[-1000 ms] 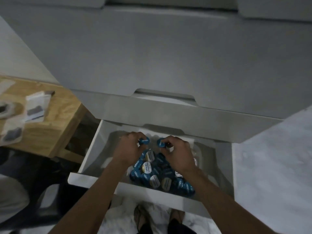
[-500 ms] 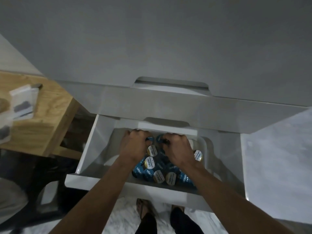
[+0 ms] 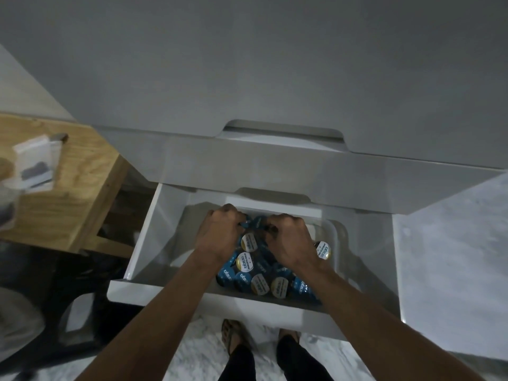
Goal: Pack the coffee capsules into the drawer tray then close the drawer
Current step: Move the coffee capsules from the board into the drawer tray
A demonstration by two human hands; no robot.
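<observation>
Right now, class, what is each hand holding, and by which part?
Each of the hands, left hand and right hand, pinches a blue coffee capsule at the far end of the pile; the exact part gripped is hidden by fingers.

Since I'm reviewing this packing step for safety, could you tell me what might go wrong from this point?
1. The coffee capsules lie heaped loosely in the clear tray, so some may spill over its rim or jam the drawer on closing.
2. Both the left hand and the right hand grip capsules deep under the drawer above; knuckles could knock against it.
3. One capsule sits near the tray's right edge and might fall out.
</observation>
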